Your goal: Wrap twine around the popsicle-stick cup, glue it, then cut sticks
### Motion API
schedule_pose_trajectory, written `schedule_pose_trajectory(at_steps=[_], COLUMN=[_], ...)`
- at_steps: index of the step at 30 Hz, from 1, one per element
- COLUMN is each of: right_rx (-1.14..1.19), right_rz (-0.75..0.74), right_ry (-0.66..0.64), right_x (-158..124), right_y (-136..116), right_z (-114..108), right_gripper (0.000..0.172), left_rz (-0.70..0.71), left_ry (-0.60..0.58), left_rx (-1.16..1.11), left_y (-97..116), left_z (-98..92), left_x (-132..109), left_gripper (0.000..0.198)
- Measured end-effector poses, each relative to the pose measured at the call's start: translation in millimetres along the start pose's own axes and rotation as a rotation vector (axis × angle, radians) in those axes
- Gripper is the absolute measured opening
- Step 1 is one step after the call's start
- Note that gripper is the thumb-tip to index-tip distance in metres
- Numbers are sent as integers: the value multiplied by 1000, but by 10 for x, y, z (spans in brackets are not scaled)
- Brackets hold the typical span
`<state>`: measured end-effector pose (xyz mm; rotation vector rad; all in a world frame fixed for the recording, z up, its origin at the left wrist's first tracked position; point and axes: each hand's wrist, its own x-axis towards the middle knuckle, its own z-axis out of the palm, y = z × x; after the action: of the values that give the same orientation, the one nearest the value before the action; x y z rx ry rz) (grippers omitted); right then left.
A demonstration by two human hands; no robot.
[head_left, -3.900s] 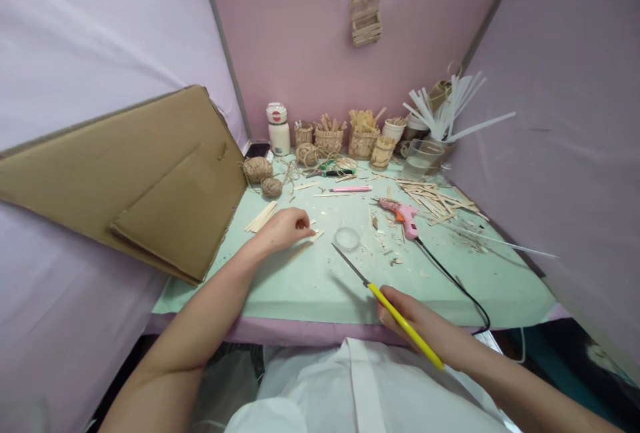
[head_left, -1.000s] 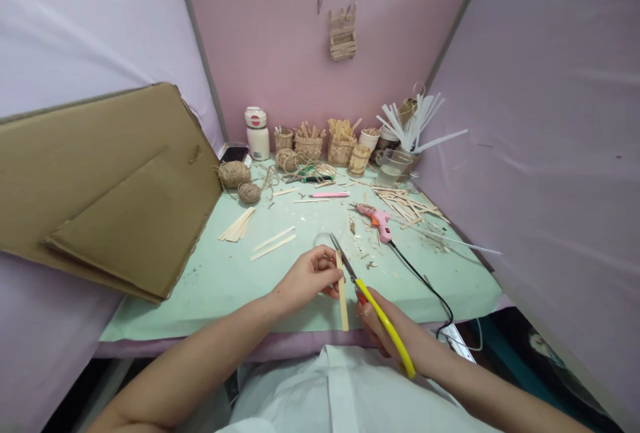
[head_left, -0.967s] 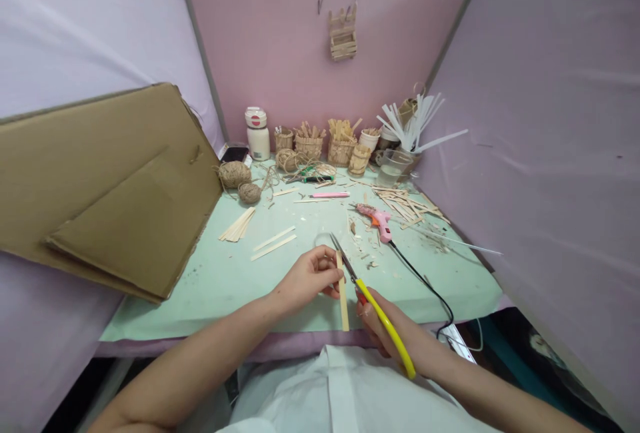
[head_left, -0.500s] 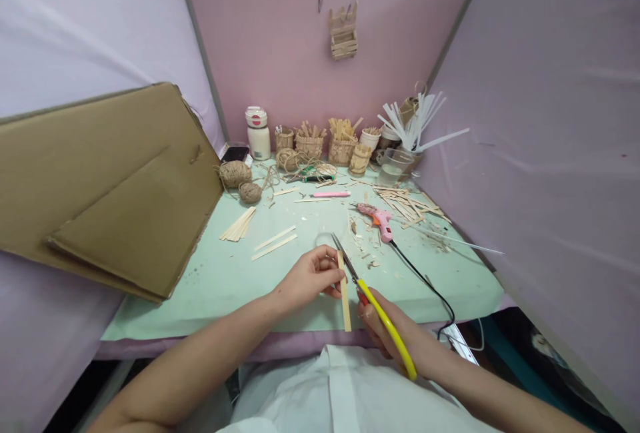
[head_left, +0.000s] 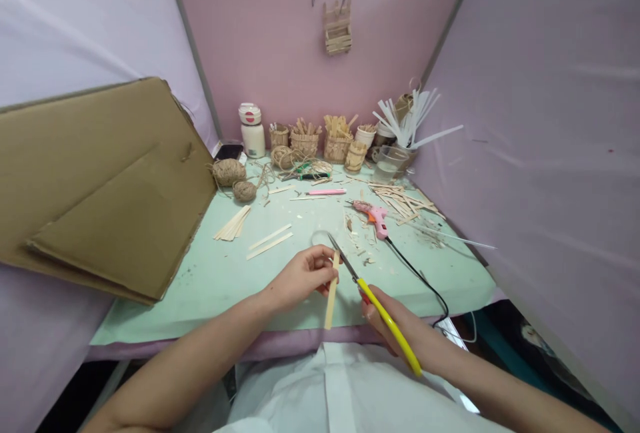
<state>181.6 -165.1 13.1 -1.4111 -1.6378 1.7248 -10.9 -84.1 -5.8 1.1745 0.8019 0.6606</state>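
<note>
My left hand [head_left: 307, 274] pinches a flat pale wooden stick [head_left: 331, 300] near its upper part, and the stick's lower end slants toward me. In my right hand [head_left: 383, 316] is a pair of scissors [head_left: 387, 326] with yellow handles, its blades pointing away from me. The blades lie beside the top end of the stick, near my left fingertips; whether they touch it I cannot tell. Two thin wooden strips [head_left: 270, 245] lie on the table beyond my left hand, with a fanned stack of wooden sticks [head_left: 233, 224] to their left.
A pink glue gun [head_left: 373, 215] with a black cord rests at the right, near scattered wood scraps [head_left: 405, 201]. A pink craft knife [head_left: 326, 192], twine balls [head_left: 229, 172] and stick-filled cups [head_left: 339, 146] stand or lie farther back. Cardboard sheets [head_left: 110, 200] lean on the left.
The lower end of the stick has swung left, so it now tilts away from the scissors' handles. Both hands keep their holds. The whole view has shifted slightly.
</note>
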Motion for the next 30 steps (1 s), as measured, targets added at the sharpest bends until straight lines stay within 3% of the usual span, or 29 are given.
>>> schedule_pose_trajectory(at_steps=[14, 25, 30], right_rx=[-3, -10, -44], right_rz=[40, 20, 18], right_ry=[58, 118, 159], right_x=[-62, 8, 23], right_y=[-52, 38, 50], right_z=[-35, -33, -3], right_gripper=[43, 43, 43], left_rz=[6, -76, -43], left_ry=[-27, -20, -8], left_rx=[36, -241, -199], left_y=[51, -32, -41], left_z=[-7, -4, -6], left_x=[-15, 1, 9], left_gripper=[21, 21, 23])
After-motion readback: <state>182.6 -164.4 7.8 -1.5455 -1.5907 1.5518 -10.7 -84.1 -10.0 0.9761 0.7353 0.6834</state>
